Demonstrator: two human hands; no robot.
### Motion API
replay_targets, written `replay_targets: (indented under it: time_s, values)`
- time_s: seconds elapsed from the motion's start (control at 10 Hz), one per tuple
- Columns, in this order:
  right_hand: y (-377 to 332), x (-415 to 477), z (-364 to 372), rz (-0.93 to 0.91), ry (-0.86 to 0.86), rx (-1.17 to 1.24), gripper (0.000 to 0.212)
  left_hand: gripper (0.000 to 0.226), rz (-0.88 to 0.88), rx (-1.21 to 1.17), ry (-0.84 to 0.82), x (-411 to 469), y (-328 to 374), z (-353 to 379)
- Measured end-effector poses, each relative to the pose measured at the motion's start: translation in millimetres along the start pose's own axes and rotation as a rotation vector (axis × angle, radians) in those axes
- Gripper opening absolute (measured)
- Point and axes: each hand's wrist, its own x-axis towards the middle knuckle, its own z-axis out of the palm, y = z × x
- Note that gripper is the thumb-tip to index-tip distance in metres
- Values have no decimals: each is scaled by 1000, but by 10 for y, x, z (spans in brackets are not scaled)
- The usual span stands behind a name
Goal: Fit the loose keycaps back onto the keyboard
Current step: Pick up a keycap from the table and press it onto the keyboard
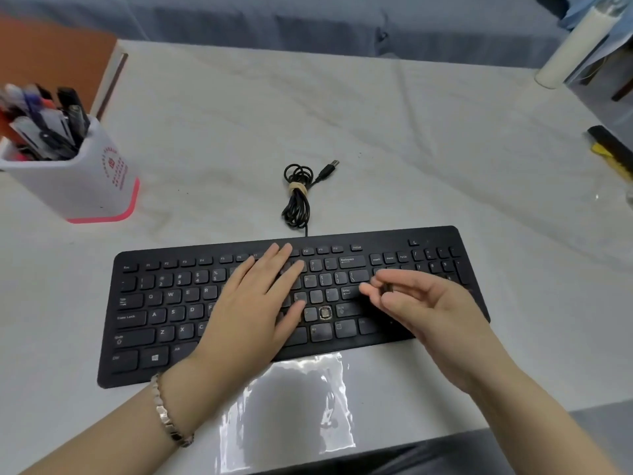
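Left hand (263, 303) flat, open, steadying black keyboard (164, 303); right hand (411, 299) pinching dark keycap (388, 288). Best aligned squarely over bare switch (325, 313), then pressed straight down.

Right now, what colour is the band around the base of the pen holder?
Pink, on the white pen holder; the head view shows it clearly.

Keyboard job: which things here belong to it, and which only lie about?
Belong: keyboard; empty key socket; small dark keycap in right hand; left hand flat on the keys.
Lying about: pen holder; clear plastic bag; white roll.
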Motion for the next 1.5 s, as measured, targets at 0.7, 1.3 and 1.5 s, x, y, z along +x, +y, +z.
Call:
replay_targets:
  time_s: [0.7,1.3,1.5]
  values:
    - [234,21,151,-416,13,-414,35,47,-3,62,73,-17,12,42]
    - [670,245,207,-645,40,-852,11,47,9,48,89,-30,-6,44]
    - [733,271,139,-822,-60,-1026,23,47,15,50,88,-25,-7,49]
